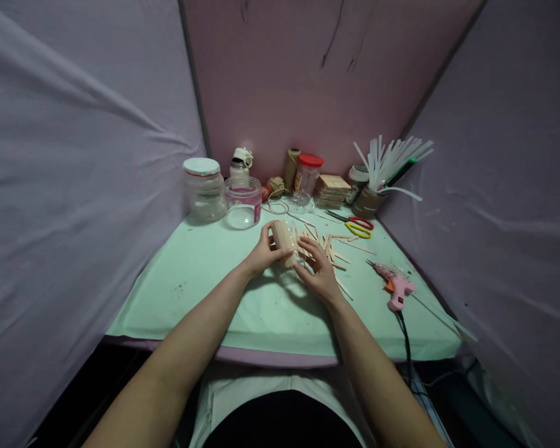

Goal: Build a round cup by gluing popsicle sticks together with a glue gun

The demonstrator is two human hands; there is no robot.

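Between my two hands, above the middle of the table, a clear jar covered partly with wooden craft sticks (284,241) is held tilted on its side. My left hand (262,250) wraps round its stick-covered end, thumb along the near side. At the clear end, my right hand (318,271) grips with thumb below and fingers above. Loose craft sticks (329,249) lie scattered just beyond and to the right of my right hand. Farther right rests a pink hot glue gun (396,287), its nozzle pointing away to the left.
Scissors with red and yellow handles (360,227) lie behind the sticks. Along the back stand a white-lidded jar (204,193), an open clear tub (242,205), twine (276,185), a red-lidded jar (308,177), stacked wooden squares (331,190) and a holder (369,202) of glue sticks.
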